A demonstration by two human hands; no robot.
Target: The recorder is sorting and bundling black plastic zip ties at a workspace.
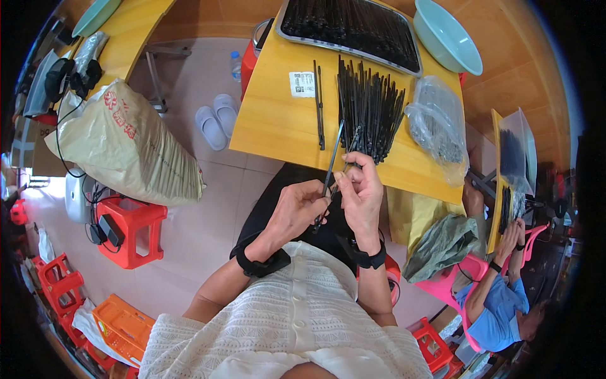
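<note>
My left hand point(297, 211) and my right hand point(363, 192) meet above my lap, both pinching a long thin black strip point(331, 169) that slants up toward the table. A pile of similar black strips point(369, 110) lies on the yellow table point(271, 120) just beyond my right hand. Two single strips point(319, 107) lie apart, left of the pile. Both wrists wear black bands.
A metal tray of black strips point(353, 28) and a pale green basin point(445, 35) sit at the table's far side, a clear plastic bag point(439, 126) at its right. A large sack point(120, 145) rests on red stools point(129, 230) at left. Another person point(499, 303) works at lower right.
</note>
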